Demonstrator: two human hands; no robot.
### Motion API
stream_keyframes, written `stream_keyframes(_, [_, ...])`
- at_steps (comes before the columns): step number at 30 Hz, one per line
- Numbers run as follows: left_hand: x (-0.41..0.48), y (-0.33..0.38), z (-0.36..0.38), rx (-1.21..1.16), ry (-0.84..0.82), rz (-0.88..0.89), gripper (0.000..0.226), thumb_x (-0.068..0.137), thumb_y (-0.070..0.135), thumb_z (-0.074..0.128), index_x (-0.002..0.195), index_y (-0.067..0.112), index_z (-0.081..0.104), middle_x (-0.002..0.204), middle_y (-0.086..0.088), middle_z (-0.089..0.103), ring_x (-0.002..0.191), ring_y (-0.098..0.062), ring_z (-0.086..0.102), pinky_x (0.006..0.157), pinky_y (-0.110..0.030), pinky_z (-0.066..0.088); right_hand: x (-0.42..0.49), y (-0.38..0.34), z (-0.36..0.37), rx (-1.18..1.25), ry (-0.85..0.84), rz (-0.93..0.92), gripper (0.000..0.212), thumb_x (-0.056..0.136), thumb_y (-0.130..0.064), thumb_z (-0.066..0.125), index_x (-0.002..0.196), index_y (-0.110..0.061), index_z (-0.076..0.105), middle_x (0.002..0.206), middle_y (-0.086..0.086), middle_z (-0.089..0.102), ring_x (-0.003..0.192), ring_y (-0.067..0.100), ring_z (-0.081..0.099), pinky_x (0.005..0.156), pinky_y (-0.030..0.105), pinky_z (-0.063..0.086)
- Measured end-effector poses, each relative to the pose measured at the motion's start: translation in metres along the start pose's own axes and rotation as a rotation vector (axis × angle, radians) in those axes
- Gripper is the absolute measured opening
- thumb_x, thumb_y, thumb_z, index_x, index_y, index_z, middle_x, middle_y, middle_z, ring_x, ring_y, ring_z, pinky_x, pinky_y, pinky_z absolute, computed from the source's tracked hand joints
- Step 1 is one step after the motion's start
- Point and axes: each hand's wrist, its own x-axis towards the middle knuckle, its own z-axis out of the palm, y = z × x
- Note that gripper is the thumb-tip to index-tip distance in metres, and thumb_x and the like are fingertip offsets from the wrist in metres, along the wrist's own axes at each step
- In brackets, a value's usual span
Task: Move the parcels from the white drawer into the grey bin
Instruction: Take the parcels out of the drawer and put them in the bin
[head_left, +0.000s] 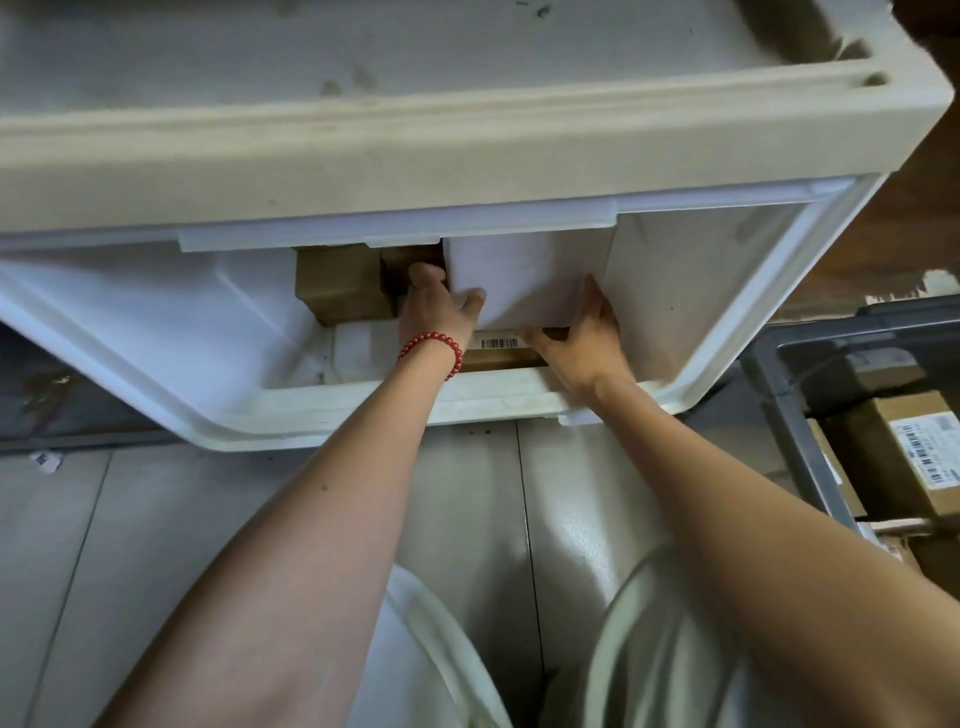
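While the left hand (441, 304) and right hand (589, 338) are gripping the white parcel (519, 270) by its sides, deep in the white drawer (156, 332), it is probably risking snagging under the overhanging frame (363, 171) or slipping before reaching the grey bin (789, 415).

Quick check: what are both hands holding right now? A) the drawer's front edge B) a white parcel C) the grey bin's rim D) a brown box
B: the left hand and right hand grip opposite sides of the white parcel inside the drawer.
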Motion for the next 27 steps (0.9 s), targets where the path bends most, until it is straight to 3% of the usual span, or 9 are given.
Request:
stream_keyframes(4, [0.004, -0.005, -0.002, 0.012, -0.056, -0.007, 0.044, 0.089, 0.031, 0.064, 0.119, 0.007, 0.043, 0.121, -0.011, 0.056, 0.111, -0.03, 0.055, 0.09, -0.04, 0.049, 0.003, 0.001, -0.002, 0.029, 0.023, 0.007, 0.099, 0.086, -0.046, 0.066, 0.155, -0.012, 0.002, 0.157, 0.011, 0.018, 0.143, 0.028, 0.022, 0.116, 0.038, 0.024])
stream_keyframes(6, [0.006, -0.01, -0.006, -0.022, -0.064, -0.008, 0.041, 0.087, 0.03, 0.066, 0.116, 0.007, 0.047, 0.111, -0.007, 0.058, 0.103, -0.026, 0.057, 0.087, -0.038, 0.05, 0.002, 0.001, -0.001, 0.026, 0.024, -0.004, 0.097, 0.086, -0.044, 0.066, 0.154, -0.011, 0.005, 0.155, 0.012, 0.021, 0.141, 0.029, 0.025, 0.115, 0.038, 0.026])
stream_keyframes(9, [0.004, -0.017, -0.01, -0.044, -0.007, -0.02, 0.037, 0.084, 0.03, 0.071, 0.108, 0.009, 0.052, 0.094, 0.002, 0.056, 0.087, -0.017, 0.055, 0.077, -0.03, 0.046, 0.003, 0.002, -0.002, 0.015, 0.034, -0.023, 0.096, 0.086, -0.042, 0.067, 0.154, -0.009, 0.007, 0.153, 0.013, 0.024, 0.14, 0.03, 0.027, 0.113, 0.037, 0.027])
stream_keyframes(13, [0.005, -0.026, -0.022, -0.086, 0.072, -0.069, 0.025, 0.085, 0.026, 0.07, 0.102, 0.014, 0.056, 0.092, 0.004, 0.059, 0.085, -0.013, 0.055, 0.076, -0.025, 0.043, 0.005, 0.0, -0.005, 0.115, 0.03, 0.0, 0.09, 0.086, -0.04, 0.069, 0.152, -0.009, 0.016, 0.152, 0.012, 0.032, 0.138, 0.029, 0.034, 0.113, 0.034, 0.029])
stream_keyframes(16, [0.003, -0.029, -0.027, -0.042, 0.01, -0.041, 0.022, 0.087, 0.025, 0.068, 0.101, 0.014, 0.055, 0.09, 0.005, 0.056, 0.082, -0.012, 0.053, 0.074, -0.023, 0.04, 0.007, -0.002, -0.005, 0.172, 0.013, 0.015, 0.064, 0.088, -0.036, 0.067, 0.138, -0.007, 0.039, 0.133, 0.012, 0.054, 0.119, 0.031, 0.053, 0.095, 0.034, 0.044])
stream_keyframes(20, [-0.004, -0.031, -0.029, -0.079, -0.014, -0.059, 0.021, 0.091, 0.025, 0.063, 0.106, 0.012, 0.057, 0.091, 0.005, 0.055, 0.081, -0.01, 0.051, 0.071, -0.018, 0.038, 0.007, -0.002, -0.005, 0.282, 0.081, 0.059, 0.037, 0.095, -0.029, 0.057, 0.122, -0.006, 0.047, 0.097, 0.004, 0.055, 0.091, 0.026, 0.057, 0.068, 0.024, 0.036])
stream_keyframes(23, [-0.007, -0.028, -0.035, -0.097, -0.032, -0.032, 0.012, 0.092, 0.027, 0.06, 0.096, 0.018, 0.053, 0.083, 0.01, 0.054, 0.072, -0.003, 0.049, 0.058, -0.011, 0.035, 0.008, -0.007, -0.011, 0.431, 0.143, 0.072, 0.029, 0.095, -0.026, 0.056, 0.116, -0.008, 0.049, 0.097, 0.004, 0.057, 0.083, 0.022, 0.053, 0.065, 0.022, 0.037])
stream_keyframes(25, [-0.009, -0.024, -0.041, -0.14, -0.054, -0.016, 0.014, 0.092, 0.027, 0.06, 0.097, 0.018, 0.051, 0.093, 0.004, 0.059, 0.083, -0.011, 0.055, 0.069, -0.017, 0.04, 0.006, -0.012, -0.016, 0.511, 0.169, 0.073, 0.03, 0.093, -0.024, 0.059, 0.117, -0.009, 0.051, 0.103, 0.006, 0.06, 0.084, 0.02, 0.054, 0.069, 0.024, 0.04])
stream_keyframes(27, [-0.013, -0.02, -0.046, -0.2, -0.08, -0.02, 0.026, 0.091, 0.03, 0.062, 0.11, 0.017, 0.05, 0.113, -0.002, 0.06, 0.102, -0.018, 0.057, 0.082, -0.027, 0.045, 0.001, -0.016, -0.02, 0.548, 0.148, 0.055, 0.032, 0.092, -0.024, 0.062, 0.119, -0.01, 0.052, 0.106, 0.004, 0.061, 0.088, 0.018, 0.056, 0.073, 0.027, 0.044])
